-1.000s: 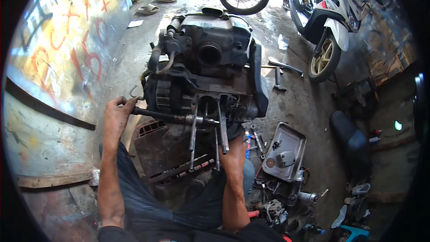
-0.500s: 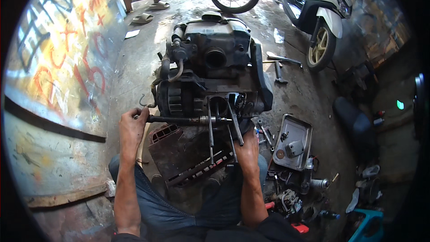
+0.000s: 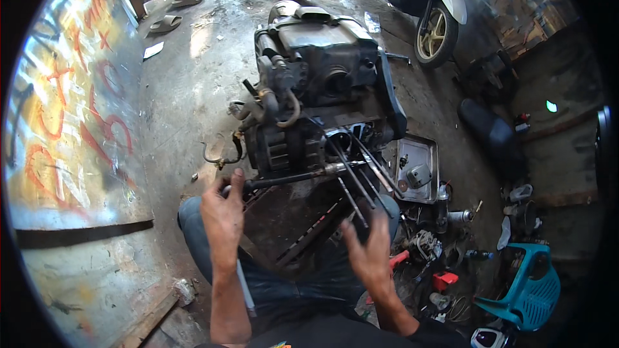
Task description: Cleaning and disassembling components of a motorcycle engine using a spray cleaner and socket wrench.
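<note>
In front of me on the floor stands a motorcycle engine (image 3: 338,58), tilted slightly, with long metal studs (image 3: 354,174) sticking out of its near face. My left hand (image 3: 224,216) is closed around the left end of a long black-handled tool (image 3: 284,180) with a silver socket-like end. That tool lies across the engine's near side, its silver end among the studs. My right hand (image 3: 373,251) has its fingers apart beside the stud tips and holds nothing; it is slightly blurred.
To the right sit a metal tray (image 3: 433,190) with parts, several loose parts and a teal plastic chair (image 3: 532,290). A scooter (image 3: 438,13) stands at the back right; a painted wall (image 3: 77,109) rises at the left. Sandals (image 3: 166,24) lie at the back left.
My right hand has come away from the engine's near side toward me, fingers spreading. The engine appears more tilted, and the view has shifted. My left hand still holds the tool.
</note>
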### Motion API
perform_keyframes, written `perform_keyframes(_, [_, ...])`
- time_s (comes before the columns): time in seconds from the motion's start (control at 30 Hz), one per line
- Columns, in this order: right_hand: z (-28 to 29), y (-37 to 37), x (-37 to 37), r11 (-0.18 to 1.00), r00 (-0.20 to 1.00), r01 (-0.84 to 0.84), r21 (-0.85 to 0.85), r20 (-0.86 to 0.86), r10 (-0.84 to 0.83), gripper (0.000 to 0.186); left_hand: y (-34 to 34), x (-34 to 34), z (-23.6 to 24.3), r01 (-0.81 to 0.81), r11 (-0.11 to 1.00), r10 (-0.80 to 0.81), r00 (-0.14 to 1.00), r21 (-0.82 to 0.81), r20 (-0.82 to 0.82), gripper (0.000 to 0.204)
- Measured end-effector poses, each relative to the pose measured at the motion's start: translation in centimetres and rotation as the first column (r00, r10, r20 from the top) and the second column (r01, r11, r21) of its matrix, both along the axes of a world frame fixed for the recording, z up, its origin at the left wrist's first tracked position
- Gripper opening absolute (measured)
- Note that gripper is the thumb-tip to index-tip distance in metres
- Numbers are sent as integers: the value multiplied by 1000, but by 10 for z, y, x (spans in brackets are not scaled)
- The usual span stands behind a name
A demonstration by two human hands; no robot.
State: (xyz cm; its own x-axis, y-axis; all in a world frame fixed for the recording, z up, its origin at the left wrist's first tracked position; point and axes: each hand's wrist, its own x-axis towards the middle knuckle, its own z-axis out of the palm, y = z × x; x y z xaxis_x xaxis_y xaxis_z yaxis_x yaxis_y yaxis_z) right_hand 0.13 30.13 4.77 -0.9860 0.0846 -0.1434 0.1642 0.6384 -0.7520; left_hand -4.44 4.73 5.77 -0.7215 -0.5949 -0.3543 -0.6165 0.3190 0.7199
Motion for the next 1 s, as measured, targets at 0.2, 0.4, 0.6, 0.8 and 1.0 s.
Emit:
perform_keyframes(0.2, [47,-94,72,797,605,-243,-553,555,570,63,0,8,-18,123,992,-114,959,21,-259,46])
perform_keyframes(0.4, [27,-135,105,888,758,-197,-416,510,407,52,-17,15,-31,296,946,-240,913,133,-330,38])
perform_keyframes(0.6, [34,-175,104,938,877,104,-330,475,70,52,-49,7,-47,521,835,-471,842,175,-263,36])
perform_keyframes(0.8, [37,-190,103,953,859,242,-183,497,-123,45,-88,-60,5,927,339,-941,335,-163,-53,23])
perform_keyframes(1.0, [38,-200,105,943,831,307,-126,518,-202,45,-71,-150,24,268,-488,-623,-773,-831,116,34])
